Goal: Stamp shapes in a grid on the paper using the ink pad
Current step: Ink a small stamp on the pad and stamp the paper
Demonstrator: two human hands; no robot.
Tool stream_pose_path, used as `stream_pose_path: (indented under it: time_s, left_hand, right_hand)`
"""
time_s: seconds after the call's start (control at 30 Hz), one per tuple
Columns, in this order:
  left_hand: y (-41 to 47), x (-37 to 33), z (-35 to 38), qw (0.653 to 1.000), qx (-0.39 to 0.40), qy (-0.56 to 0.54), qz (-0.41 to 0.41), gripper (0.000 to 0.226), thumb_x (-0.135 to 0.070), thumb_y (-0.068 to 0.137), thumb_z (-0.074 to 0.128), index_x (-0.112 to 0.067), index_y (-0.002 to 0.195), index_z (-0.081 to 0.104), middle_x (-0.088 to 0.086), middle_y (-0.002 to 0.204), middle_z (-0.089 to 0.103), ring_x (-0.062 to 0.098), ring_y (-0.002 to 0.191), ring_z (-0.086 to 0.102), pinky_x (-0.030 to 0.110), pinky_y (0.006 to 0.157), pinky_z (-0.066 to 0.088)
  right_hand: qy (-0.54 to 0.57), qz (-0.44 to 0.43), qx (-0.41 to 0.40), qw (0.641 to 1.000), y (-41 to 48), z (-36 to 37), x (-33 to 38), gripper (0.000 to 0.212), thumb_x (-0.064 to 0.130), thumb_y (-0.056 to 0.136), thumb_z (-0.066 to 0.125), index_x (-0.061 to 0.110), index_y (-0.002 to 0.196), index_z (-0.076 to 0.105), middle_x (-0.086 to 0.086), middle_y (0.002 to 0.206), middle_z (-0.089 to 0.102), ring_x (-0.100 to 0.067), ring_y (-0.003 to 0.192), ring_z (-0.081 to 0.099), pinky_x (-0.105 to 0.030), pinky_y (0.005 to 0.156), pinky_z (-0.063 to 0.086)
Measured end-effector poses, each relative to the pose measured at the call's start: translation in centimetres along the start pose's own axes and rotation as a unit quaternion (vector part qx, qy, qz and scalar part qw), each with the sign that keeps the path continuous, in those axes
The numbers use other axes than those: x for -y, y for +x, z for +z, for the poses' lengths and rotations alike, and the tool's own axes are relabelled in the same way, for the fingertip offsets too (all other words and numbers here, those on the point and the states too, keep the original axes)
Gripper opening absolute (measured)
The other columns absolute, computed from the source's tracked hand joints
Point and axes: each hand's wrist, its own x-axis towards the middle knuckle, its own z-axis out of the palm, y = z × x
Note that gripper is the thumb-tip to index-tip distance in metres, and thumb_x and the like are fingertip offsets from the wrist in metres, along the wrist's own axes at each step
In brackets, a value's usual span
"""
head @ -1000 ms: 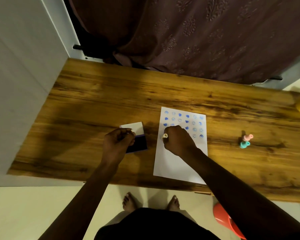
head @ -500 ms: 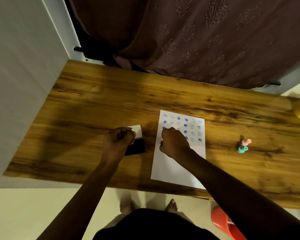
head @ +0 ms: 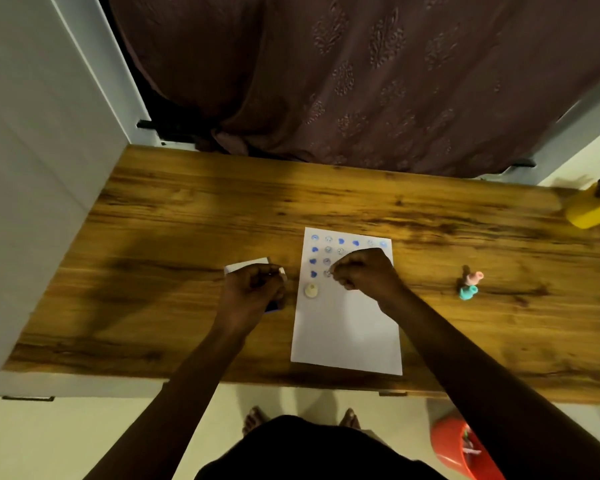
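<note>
Standing at a brown wood-grain surface (head: 187, 216), a person works over a white sheet of paper (head: 347, 327) whose upper part carries rows of small blue stamped shapes (head: 328, 250). The right hand (head: 361, 270) rests curled over the printed rows, fingers drawn together; whether it grips anything cannot be told. A small cream round stamp (head: 311, 291) stands free on the paper's left edge, just below the lowest prints and just beside that hand. The left hand (head: 253, 294) is closed on a dark blue ink pad with a white lid (head: 248, 265), which lies on the surface just left of the paper. Well to the right, a pink stamp (head: 474, 277) and a teal stamp (head: 468, 292) lie touching. A yellow container (head: 591, 209) sits at the far right edge.
</note>
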Motion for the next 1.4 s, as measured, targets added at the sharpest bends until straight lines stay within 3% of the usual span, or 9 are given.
stream_pose_path:
  time_s: [0.1, 0.27, 0.47, 0.67, 0.77, 0.87, 1.0, 1.27, 1.4]
  left_hand:
    - [-0.2, -0.2, 1.4, 1.000, 0.008, 0.024, 0.005, 0.006, -0.018, 0.093, 0.074, -0.022, 0.095, 0.079, 0.005, 0.091, 0.082, 0.029, 0.090, 0.079, 0.051, 0.084, 0.065]
    - [-0.8, -0.3, 2.8, 1.000, -0.014, 0.027, 0.005, 0.011, -0.019, 0.091, 0.076, -0.030, 0.090, 0.076, 0.002, 0.095, 0.081, 0.027, 0.094, 0.078, 0.055, 0.089, 0.063]
    - [-1.6, -0.5, 3.1, 0.999, -0.035, 0.009, 0.011, 0.020, -0.015, 0.091, 0.077, -0.035, 0.086, 0.076, 0.000, 0.099, 0.081, 0.025, 0.098, 0.078, 0.052, 0.090, 0.063]
    - [-1.8, -0.3, 3.7, 0.999, -0.023, 0.007, 0.024, 0.020, -0.015, 0.091, 0.076, -0.034, 0.088, 0.077, 0.005, 0.104, 0.080, 0.027, 0.103, 0.076, 0.051, 0.091, 0.062]
    - [-1.6, -0.1, 4.7, 1.000, -0.009, 0.017, 0.019, 0.011, -0.016, 0.092, 0.076, -0.024, 0.099, 0.076, 0.006, 0.105, 0.081, 0.023, 0.097, 0.079, 0.047, 0.089, 0.064]
    - [-1.4, -0.1, 6.0, 0.999, 0.019, 0.027, 0.005, 0.025, -0.016, 0.092, 0.076, -0.009, 0.116, 0.075, 0.009, 0.111, 0.080, 0.023, 0.097, 0.079, 0.036, 0.084, 0.066]
    - [-1.4, -0.2, 7.8, 0.997, 0.070, 0.024, 0.003, 0.032, -0.011, 0.093, 0.074, -0.004, 0.125, 0.071, 0.015, 0.118, 0.077, 0.026, 0.100, 0.078, 0.032, 0.084, 0.065]
    - [-2.1, -1.2, 11.4, 0.988, 0.145, 0.003, 0.058, 0.044, -0.008, 0.094, 0.072, -0.042, 0.121, 0.062, 0.005, 0.129, 0.073, 0.026, 0.110, 0.076, 0.041, 0.089, 0.064]
    - [-2.2, -1.2, 12.9, 0.988, 0.140, 0.007, 0.061, 0.047, -0.008, 0.090, 0.076, -0.053, 0.102, 0.073, 0.006, 0.126, 0.074, 0.027, 0.107, 0.077, 0.042, 0.087, 0.065]
  right_hand:
    - [-0.157, -0.045, -0.033, 0.986, -0.3, -0.4, -0.7, 0.035, 0.034, 0.081, 0.083, 0.012, 0.107, 0.079, -0.003, 0.114, 0.077, -0.020, 0.101, 0.073, -0.026, 0.087, 0.053]
    - [-0.226, -0.083, 0.008, 0.971, -0.5, 2.4, -0.9, 0.061, 0.054, 0.077, 0.081, 0.020, 0.126, 0.066, -0.003, 0.126, 0.071, -0.023, 0.109, 0.069, -0.030, 0.092, 0.051]
    - [-0.283, -0.139, 0.005, 0.949, -0.3, 5.0, -1.6, 0.044, 0.045, 0.086, 0.075, 0.019, 0.122, 0.068, -0.005, 0.121, 0.072, -0.025, 0.106, 0.071, -0.034, 0.091, 0.055]
    - [-0.122, -0.105, -0.029, 0.987, 0.2, 2.7, -2.1, 0.032, 0.037, 0.086, 0.078, 0.015, 0.108, 0.075, -0.002, 0.115, 0.076, -0.020, 0.103, 0.072, -0.023, 0.086, 0.050]
    - [-0.026, -0.066, -0.027, 0.997, 0.0, 0.6, -2.6, 0.029, 0.043, 0.080, 0.082, 0.016, 0.092, 0.076, 0.001, 0.096, 0.078, -0.015, 0.087, 0.073, -0.030, 0.084, 0.058]
    - [0.133, -0.019, 0.016, 0.991, -0.8, -1.2, -3.3, 0.024, 0.035, 0.077, 0.085, 0.016, 0.088, 0.074, 0.001, 0.082, 0.078, -0.018, 0.078, 0.076, -0.034, 0.076, 0.063]
    - [0.227, -0.025, 0.050, 0.972, -2.2, -2.8, -4.3, 0.017, 0.022, 0.080, 0.083, 0.014, 0.093, 0.075, -0.001, 0.088, 0.079, -0.020, 0.080, 0.076, -0.024, 0.068, 0.060]
    - [0.239, -0.048, 0.065, 0.968, -3.4, -5.5, -6.0, 0.019, 0.015, 0.084, 0.081, 0.006, 0.100, 0.074, -0.005, 0.102, 0.077, -0.024, 0.089, 0.076, -0.029, 0.074, 0.062]
    - [0.238, -0.052, 0.068, 0.967, -3.7, -6.8, -7.0, 0.015, 0.013, 0.086, 0.078, 0.007, 0.100, 0.075, -0.003, 0.099, 0.076, -0.021, 0.089, 0.074, -0.030, 0.076, 0.062]
